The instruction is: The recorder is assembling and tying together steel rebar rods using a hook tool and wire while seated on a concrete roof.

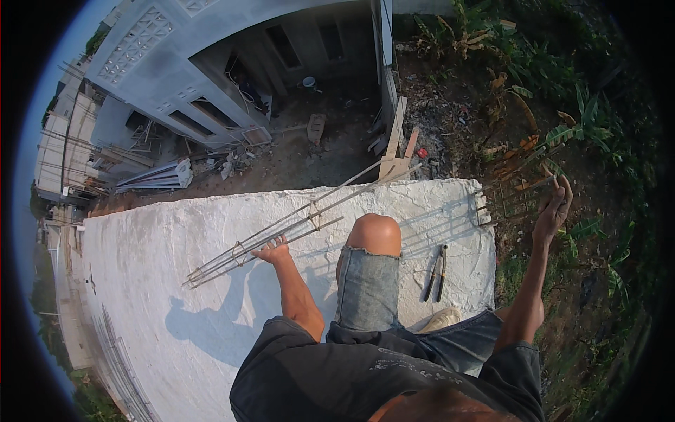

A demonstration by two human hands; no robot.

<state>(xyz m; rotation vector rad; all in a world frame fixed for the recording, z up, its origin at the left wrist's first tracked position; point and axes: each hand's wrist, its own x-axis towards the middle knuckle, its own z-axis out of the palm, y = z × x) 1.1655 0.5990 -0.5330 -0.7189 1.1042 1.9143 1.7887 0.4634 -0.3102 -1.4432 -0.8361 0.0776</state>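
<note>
White slab (155, 243), rebar (314, 216) across left fingers (262, 253)

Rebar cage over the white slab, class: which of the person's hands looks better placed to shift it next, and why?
Left, probably: the left hand is right at the rebar cage, while the right hand is out past the white slab, on the other side of the bent knee.

Sunlight falls on a white slab (140, 246); a grey house (179, 67) stands beyond, green plants (585, 126) at right.
</note>
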